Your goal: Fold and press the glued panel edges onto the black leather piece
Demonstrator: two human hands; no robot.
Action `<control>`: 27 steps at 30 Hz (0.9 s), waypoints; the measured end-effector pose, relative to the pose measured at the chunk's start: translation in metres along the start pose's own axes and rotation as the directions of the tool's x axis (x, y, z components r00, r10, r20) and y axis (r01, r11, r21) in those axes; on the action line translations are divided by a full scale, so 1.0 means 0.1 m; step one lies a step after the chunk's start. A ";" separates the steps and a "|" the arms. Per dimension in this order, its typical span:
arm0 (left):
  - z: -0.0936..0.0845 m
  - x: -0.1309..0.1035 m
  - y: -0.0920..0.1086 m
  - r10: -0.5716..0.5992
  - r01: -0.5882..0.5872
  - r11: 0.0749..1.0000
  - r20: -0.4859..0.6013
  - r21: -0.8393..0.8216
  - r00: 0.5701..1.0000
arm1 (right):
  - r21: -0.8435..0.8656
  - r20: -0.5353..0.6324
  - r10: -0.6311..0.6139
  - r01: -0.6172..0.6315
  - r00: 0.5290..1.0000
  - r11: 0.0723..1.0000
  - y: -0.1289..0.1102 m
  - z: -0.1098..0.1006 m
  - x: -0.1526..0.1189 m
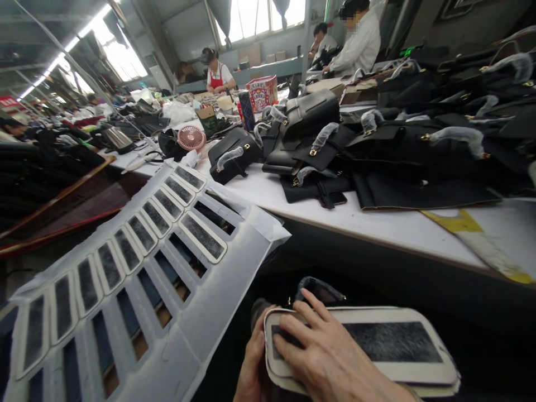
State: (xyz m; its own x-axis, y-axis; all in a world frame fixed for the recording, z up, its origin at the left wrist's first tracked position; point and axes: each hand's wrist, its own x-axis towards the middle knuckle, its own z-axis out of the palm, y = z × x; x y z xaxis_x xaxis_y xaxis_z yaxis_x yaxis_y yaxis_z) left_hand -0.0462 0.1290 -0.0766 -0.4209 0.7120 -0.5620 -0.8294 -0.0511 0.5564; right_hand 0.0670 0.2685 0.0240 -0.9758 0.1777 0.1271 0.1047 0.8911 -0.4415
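Note:
A white-rimmed oblong patch with a dark fuzzy centre (pixel 397 343) lies low in front of me, below the table edge. My left hand (pixel 251 371) grips its left end from underneath, fingers curled around the rim. Flat on top of the same end rests my right hand (pixel 330 357), fingers spread over the dark centre. A dark bag part (pixel 320 289) shows just behind the patch.
To the left a white die-cut sheet (pixel 234 262) slopes up, carrying several similar patches (pixel 203 236) and empty slots. The white table (pixel 377 223) holds many black handbags (pixel 310 114) and a pink fan (pixel 191 138). Other people (pixel 218 72) work at the far end.

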 end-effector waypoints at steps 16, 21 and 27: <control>0.25 -0.03 0.36 -0.099 0.020 0.967 0.302 0.253 0.948 | 0.102 0.193 0.079 -0.100 0.978 0.990 -0.03 -0.21 0.04; 0.22 -0.02 0.38 -0.060 -0.061 0.918 0.290 0.392 0.955 | 0.134 0.230 0.109 -0.142 0.967 0.981 0.00 -0.20 0.03; 0.19 -0.06 0.38 0.024 -0.162 0.813 0.246 0.559 0.969 | 0.113 0.057 0.067 -0.073 0.996 0.991 0.04 -0.04 -0.05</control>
State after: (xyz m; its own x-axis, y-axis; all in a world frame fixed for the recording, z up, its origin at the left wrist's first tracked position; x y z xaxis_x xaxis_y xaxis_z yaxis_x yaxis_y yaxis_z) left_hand -0.0683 0.1359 -0.0409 -0.3378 0.8609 -0.3805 -0.4012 0.2341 0.8856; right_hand 0.0733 0.2726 0.0252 -0.9759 0.2130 0.0466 0.1534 0.8226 -0.5476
